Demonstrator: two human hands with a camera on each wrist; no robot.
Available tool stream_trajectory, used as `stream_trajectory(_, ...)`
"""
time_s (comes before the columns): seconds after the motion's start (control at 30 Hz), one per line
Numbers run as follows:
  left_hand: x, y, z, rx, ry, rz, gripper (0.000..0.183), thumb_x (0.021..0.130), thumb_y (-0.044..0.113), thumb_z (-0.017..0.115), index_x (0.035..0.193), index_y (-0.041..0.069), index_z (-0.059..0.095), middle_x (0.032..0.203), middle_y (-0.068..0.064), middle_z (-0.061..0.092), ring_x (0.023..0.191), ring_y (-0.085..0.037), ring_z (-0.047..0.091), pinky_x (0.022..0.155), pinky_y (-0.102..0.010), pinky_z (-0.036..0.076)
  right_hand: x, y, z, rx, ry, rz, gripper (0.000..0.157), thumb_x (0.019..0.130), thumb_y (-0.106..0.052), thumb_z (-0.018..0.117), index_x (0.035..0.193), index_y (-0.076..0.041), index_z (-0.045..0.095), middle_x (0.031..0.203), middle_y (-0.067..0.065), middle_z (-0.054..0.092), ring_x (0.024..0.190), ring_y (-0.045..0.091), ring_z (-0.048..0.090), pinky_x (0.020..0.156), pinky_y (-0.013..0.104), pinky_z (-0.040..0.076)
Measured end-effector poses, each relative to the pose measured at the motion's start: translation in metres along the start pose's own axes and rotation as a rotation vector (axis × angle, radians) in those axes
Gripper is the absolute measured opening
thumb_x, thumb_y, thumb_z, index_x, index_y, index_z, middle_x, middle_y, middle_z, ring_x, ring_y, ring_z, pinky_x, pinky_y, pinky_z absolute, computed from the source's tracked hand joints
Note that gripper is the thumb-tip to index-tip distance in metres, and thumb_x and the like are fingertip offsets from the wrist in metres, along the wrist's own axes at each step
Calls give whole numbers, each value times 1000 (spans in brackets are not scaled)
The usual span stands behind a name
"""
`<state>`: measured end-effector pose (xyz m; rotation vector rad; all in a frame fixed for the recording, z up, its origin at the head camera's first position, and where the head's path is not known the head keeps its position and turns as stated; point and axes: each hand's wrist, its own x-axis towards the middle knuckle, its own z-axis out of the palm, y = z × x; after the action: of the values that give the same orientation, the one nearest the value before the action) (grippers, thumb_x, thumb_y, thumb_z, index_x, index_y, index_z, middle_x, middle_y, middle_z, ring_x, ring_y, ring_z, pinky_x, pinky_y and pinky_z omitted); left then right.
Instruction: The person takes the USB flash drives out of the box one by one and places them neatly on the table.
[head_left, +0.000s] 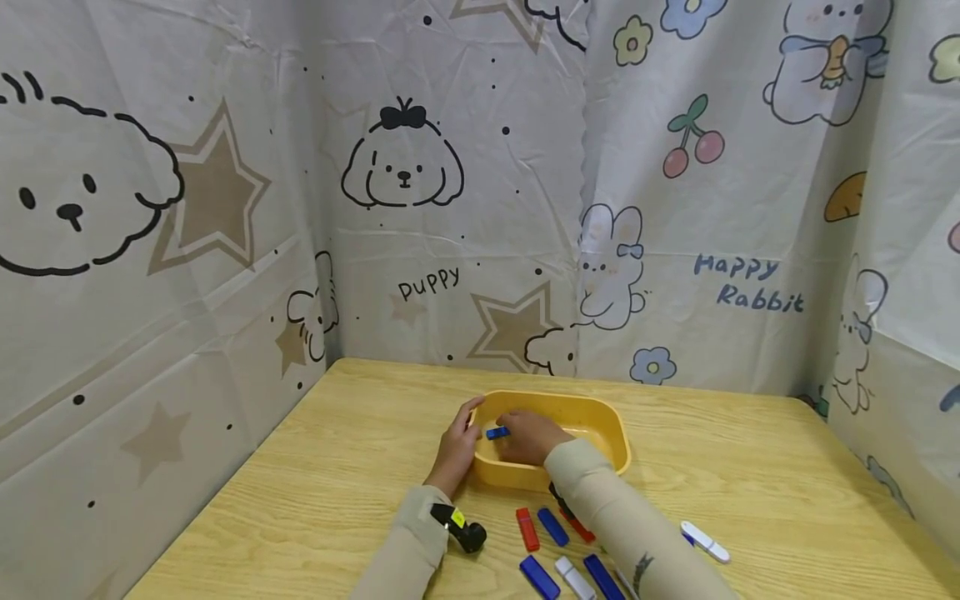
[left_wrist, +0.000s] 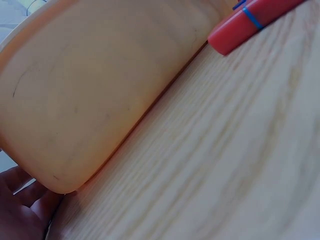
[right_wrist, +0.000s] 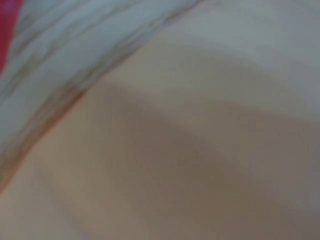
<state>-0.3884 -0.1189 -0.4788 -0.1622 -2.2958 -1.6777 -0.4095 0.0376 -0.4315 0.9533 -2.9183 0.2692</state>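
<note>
A yellow plastic bin stands on the wooden table. At its left end my left hand holds the side near the rim; in the left wrist view its fingers lie against the bin's outer corner. My right hand reaches down inside the bin, fingers bent. At its fingertips a small blue stick, like a USB stick, pokes out to the left, seemingly pinched; the hand hides part of it. The right wrist view is blurred and shows mostly the bin's pale wall.
In front of the bin lie several small sticks: a red one, blue ones, and a white one. The right forearm partly covers another red one. Farther right is a white-and-blue stick. Printed curtains hang behind the table.
</note>
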Motion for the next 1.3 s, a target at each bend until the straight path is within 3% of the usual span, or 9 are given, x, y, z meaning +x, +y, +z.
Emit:
stream_trajectory(0.07, 0, 0, 0, 0, 0, -2, 50, 90, 10, 44, 137, 24, 52, 145, -10, 46, 135, -34, 38, 107, -53, 31, 1, 1, 1, -1, -2, 2, 43, 83, -25, 70, 122, -7, 64, 117, 9, 65, 106, 26, 61, 93, 40, 48)
stream_trajectory(0.27, 1, -2, 0, -11, -9, -3, 50, 91, 9, 43, 138, 24, 51, 146, -9, 45, 136, -34, 36, 108, -53, 30, 3, 4, 3, 4, -3, -17, 27, 80, -21, 70, 104, -7, 72, 93, 2, 62, 79, 17, 58, 76, 33, 50)
stream_trajectory(0.43, 1, -3, 0, -13, -12, -3, 50, 91, 9, 43, 138, 24, 51, 146, -10, 45, 136, -35, 37, 107, -54, 31, 1, 4, 2, 6, 19, -47, 18, 81, -20, 74, 95, -9, 74, 85, -1, 59, 73, 14, 55, 72, 30, 50)
stream_trajectory(0.53, 1, -3, 0, -8, -13, 0, 50, 90, 9, 43, 138, 22, 51, 146, -10, 46, 136, -35, 37, 107, -54, 31, 1, 5, 1, -9, 39, -78, 10, 82, -19, 75, 82, -10, 72, 75, -2, 56, 66, 12, 52, 64, 27, 47)
stream_trajectory(0.73, 0, 0, 0, -14, -8, -1, 50, 90, 9, 44, 138, 22, 51, 145, -10, 47, 136, -34, 37, 108, -53, 31, 1, 5, 1, -20, 63, -95, 24, 81, -14, 74, 62, -14, 60, 60, -5, 47, 55, 11, 42, 52, 24, 36)
stream_trajectory(1.0, 1, -1, 1, -10, -3, 2, 51, 89, 8, 44, 138, 21, 51, 144, -10, 47, 135, -35, 38, 107, -53, 31, 0, 3, 0, 45, 4, -20, 30, 81, -17, 74, 60, -12, 53, 52, -6, 39, 47, 10, 34, 45, 23, 27)
stream_trajectory(1.3, 1, -1, 0, -24, -7, -4, 52, 89, 8, 44, 139, 21, 51, 147, -8, 45, 137, -34, 36, 109, -52, 29, -2, 4, 1, 48, -39, -36, 35, 82, -20, 74, 58, -12, 49, 50, -7, 30, 45, 9, 27, 45, 23, 23)
